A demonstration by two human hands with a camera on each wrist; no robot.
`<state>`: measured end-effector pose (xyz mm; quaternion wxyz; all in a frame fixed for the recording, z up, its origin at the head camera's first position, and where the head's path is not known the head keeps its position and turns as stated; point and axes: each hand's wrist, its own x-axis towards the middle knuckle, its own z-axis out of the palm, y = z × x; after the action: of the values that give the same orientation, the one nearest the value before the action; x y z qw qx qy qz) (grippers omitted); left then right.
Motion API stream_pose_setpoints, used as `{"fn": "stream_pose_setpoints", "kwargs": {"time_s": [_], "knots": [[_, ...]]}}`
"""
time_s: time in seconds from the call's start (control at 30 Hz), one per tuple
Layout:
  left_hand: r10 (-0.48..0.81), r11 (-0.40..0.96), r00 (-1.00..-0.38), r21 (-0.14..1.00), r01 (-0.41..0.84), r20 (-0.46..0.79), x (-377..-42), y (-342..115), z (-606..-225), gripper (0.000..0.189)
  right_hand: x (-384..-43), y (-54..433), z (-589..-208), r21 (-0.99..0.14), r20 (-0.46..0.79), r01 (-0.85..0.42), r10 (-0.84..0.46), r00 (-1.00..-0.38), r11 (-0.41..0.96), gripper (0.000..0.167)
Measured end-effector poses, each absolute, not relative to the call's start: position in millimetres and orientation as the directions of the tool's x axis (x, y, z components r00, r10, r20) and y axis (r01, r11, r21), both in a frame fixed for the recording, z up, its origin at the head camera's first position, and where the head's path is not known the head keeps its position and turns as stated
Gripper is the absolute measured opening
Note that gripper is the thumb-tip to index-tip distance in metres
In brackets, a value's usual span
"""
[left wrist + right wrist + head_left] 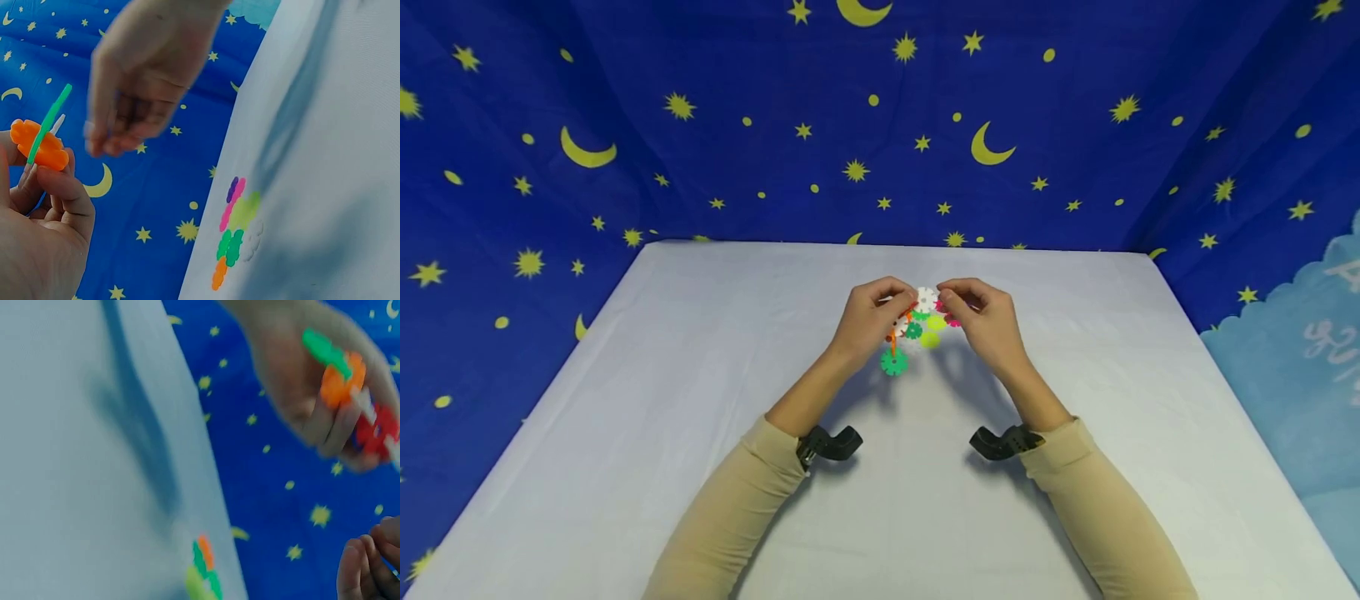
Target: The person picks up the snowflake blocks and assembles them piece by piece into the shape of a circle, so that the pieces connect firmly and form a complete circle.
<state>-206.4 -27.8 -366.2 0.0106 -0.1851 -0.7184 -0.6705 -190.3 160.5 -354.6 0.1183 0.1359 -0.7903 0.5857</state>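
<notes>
My left hand [867, 321] grips a joined string of notched plastic discs, raised above the table. In the right wrist view the string shows a green disc [317, 345], an orange disc [334, 390], a white piece [364, 405] and a red disc [375, 434]. A white disc [925, 300] sits between the two hands in the head view. My right hand [988, 321] hovers just right of it, its fingers loosely bent, blurred in the left wrist view, with nothing visible in them.
Beyond the hands, loose discs lie grouped on the white table [625, 417]: yellow-green [245, 212], pink [231, 209], purple [232, 189], green [234, 248], orange [219, 274] and whitish [253, 240]. A blue star-patterned cloth [775, 167] stands behind. Black wrist cameras [831, 444] jut inward.
</notes>
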Motion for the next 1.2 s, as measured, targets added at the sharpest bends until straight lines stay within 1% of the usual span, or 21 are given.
{"fn": "stream_pose_setpoints", "kwargs": {"time_s": [0.13,0.23,0.4,0.57,0.73,0.9,1.03,1.2], "knots": [[0.250,0.034,-0.936,0.964,0.265,0.248,-207,-29,-366,0.022,-206,171,-377,-0.898,0.252,-0.267,-0.089,-0.964,0.350,0.021],[0.253,0.028,-0.937,0.966,0.257,0.242,-208,-30,-367,0.023,-220,177,-394,-0.889,0.199,-0.228,-0.112,-0.974,0.398,0.022],[0.255,0.022,-0.933,0.963,0.267,0.253,-210,-31,-367,0.021,-232,182,-410,-0.849,0.163,-0.225,-0.167,-0.972,0.479,0.022],[0.243,0.034,-0.936,0.962,0.269,0.254,-210,-32,-366,0.019,-236,184,-424,-0.811,0.120,-0.239,-0.250,-0.961,0.533,0.023],[0.249,0.035,-0.937,0.964,0.263,0.246,-210,-30,-368,0.019,-234,185,-433,-0.762,0.111,-0.261,-0.279,-0.954,0.592,0.023],[0.254,0.034,-0.937,0.966,0.256,0.239,-210,-28,-369,0.019,-231,186,-434,-0.732,0.132,-0.297,-0.301,-0.945,0.613,0.028],[0.245,0.043,-0.939,0.965,0.259,0.241,-211,-28,-369,0.019,-231,184,-434,-0.703,0.153,-0.326,-0.314,-0.937,0.632,0.029],[0.233,0.051,-0.941,0.963,0.264,0.245,-212,-29,-369,0.018,-232,181,-432,-0.693,0.141,-0.316,-0.308,-0.941,0.648,0.028]]}}
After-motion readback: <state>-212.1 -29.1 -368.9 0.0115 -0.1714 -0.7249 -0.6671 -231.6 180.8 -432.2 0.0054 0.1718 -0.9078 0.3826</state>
